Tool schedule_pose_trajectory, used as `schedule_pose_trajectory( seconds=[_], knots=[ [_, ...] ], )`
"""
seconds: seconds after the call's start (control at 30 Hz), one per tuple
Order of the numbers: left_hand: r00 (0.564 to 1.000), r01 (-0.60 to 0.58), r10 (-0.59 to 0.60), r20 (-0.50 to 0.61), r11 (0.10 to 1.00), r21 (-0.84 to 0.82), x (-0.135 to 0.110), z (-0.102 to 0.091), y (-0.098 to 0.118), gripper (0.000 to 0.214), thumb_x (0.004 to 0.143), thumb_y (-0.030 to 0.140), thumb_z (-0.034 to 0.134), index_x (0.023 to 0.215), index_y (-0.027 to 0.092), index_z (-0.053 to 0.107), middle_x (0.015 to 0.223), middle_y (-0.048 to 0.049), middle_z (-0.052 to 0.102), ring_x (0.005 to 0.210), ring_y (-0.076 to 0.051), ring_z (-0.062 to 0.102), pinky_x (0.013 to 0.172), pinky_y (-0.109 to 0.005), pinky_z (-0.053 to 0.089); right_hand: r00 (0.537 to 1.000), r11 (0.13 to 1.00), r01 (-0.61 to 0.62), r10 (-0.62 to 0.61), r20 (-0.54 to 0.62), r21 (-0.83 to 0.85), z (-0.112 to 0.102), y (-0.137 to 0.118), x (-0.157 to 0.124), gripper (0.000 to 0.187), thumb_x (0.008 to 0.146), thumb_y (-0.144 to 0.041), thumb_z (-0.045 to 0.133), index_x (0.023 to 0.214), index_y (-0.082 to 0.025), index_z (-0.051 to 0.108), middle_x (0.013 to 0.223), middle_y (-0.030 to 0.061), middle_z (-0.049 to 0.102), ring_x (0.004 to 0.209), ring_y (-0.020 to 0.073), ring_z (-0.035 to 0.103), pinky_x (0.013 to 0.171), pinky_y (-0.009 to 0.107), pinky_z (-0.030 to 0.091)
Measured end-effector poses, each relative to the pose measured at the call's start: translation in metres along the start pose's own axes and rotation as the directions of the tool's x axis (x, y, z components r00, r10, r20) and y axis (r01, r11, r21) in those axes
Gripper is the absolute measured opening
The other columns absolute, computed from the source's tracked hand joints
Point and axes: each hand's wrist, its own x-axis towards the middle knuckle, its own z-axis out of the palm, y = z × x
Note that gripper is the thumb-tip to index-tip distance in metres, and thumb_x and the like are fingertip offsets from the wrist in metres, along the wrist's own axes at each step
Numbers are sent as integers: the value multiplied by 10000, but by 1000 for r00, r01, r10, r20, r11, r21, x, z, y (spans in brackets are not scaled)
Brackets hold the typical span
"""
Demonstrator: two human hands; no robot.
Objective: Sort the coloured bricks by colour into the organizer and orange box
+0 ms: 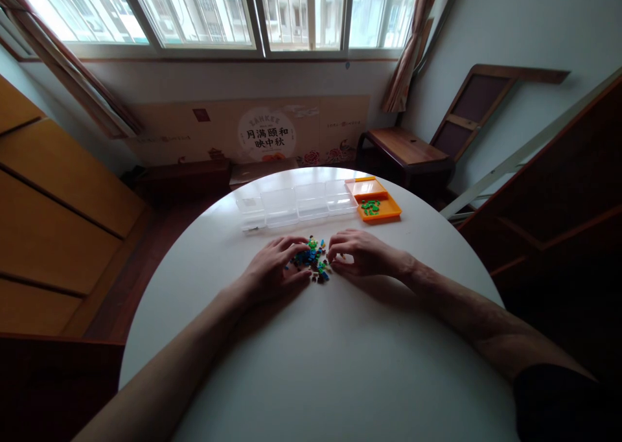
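A small pile of mixed toy building bricks (308, 256), mostly blue and green with some brown and yellow ones, lies on the white round table (311, 358). My left hand (275, 262) curves around the pile's left side, its thumb and fingers apart and the fingertips touching the bricks. On the other side, my right hand (362, 253) rests with thumb and index finger close together at the pile's right edge. Anything between those fingertips is too small to make out. Behind the right hand sits an orange tray (391, 210) with several green bricks (370, 207) in its front compartment.
A clear plastic compartment box (279, 207) extends left from the orange tray along the table's far side. Beyond the table are a wooden chair (408, 149), a printed cardboard panel (194, 131) and windows. A wooden cabinet (53, 215) stands at left.
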Motion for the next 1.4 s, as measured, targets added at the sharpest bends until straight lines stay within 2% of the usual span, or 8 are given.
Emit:
schedule_pose_trajectory(
  seconds=[0.13, 0.27, 0.5, 0.67, 0.9, 1.07, 1.27, 1.4],
  knots=[
    [1000, 5, -5, 0, 1000, -2, -1, 0, 0, 458, 1033, 500, 735, 1427, 287, 637, 1478, -99, 692, 1336, -320, 680, 1127, -526, 564, 999, 1000, 12, -13, -48, -23, -1, 4, 1, 71, 1059, -221, 681, 1070, -233, 750, 1080, 64, 776, 968, 213, 708, 895, 350, 529],
    [1000, 12, -12, -1, 1000, -3, -2, 2, -1, 463, 1038, 508, 724, 1436, 287, 638, 1484, -102, 690, 1328, -320, 685, 1124, -529, 570, 973, 995, -86, 71, -219, -58, -16, 16, -1, 141, 1114, -291, 643, 1046, -229, 750, 1055, 65, 770, 911, 209, 696, 883, 361, 531],
    [1000, 0, 0, 6, 1000, -7, -7, 5, -7, 445, 1041, 515, 720, 1415, 287, 644, 1492, -96, 691, 1328, -311, 686, 1121, -520, 568, 760, 829, -539, 402, -510, -150, -40, 76, -34, 173, 1065, -325, 642, 991, -211, 749, 1013, 87, 767, 909, 262, 696, 956, 429, 512],
    [1000, -6, 6, 6, 1000, -6, -8, 5, -8, 442, 1041, 501, 722, 1420, 291, 636, 1489, -92, 694, 1318, -307, 690, 1124, -518, 563, 685, 788, -609, 468, -559, -86, -36, 103, -50, 193, 1036, -338, 630, 1029, -199, 764, 1020, 101, 767, 841, 260, 695, 855, 412, 546],
    [1000, -8, 8, -4, 1000, -15, -8, 5, -8, 442, 1034, 470, 737, 1433, 305, 643, 1479, -87, 696, 1318, -301, 689, 1129, -514, 567, 762, 851, -522, 438, -478, -53, -35, 88, -41, 140, 1001, -280, 655, 1066, -205, 754, 1038, 85, 777, 879, 244, 700, 884, 404, 558],
    [1000, 8, -8, -7, 1000, -13, -6, 3, -5, 416, 1043, 484, 719, 1411, 297, 658, 1470, -93, 705, 1315, -306, 692, 1116, -525, 576, 919, 923, -363, 378, -116, 129, -42, 59, -35, 165, 986, -379, 768, 957, -217, 774, 900, 29, 757, 783, 175, 656, 736, 313, 533],
    [1000, 19, -19, -3, 1000, -11, -3, 2, -2, 404, 1043, 478, 715, 1400, 294, 668, 1464, -96, 708, 1310, -307, 694, 1116, -529, 579, 925, 873, -374, 328, 190, 313, -34, 30, -23, 515, 820, -574, 957, 1159, -226, 787, 840, -14, 725, 738, 147, 640, 613, 251, 492],
    [1000, 16, -16, -4, 1000, -11, -1, 2, -1, 403, 1043, 470, 722, 1402, 296, 665, 1463, -91, 709, 1316, -305, 692, 1127, -523, 571, 929, 891, -344, 279, 241, 295, -27, 17, -13, 464, 885, -565, 917, 1153, -214, 773, 800, -28, 703, 687, 127, 623, 587, 238, 453]
  ],
)
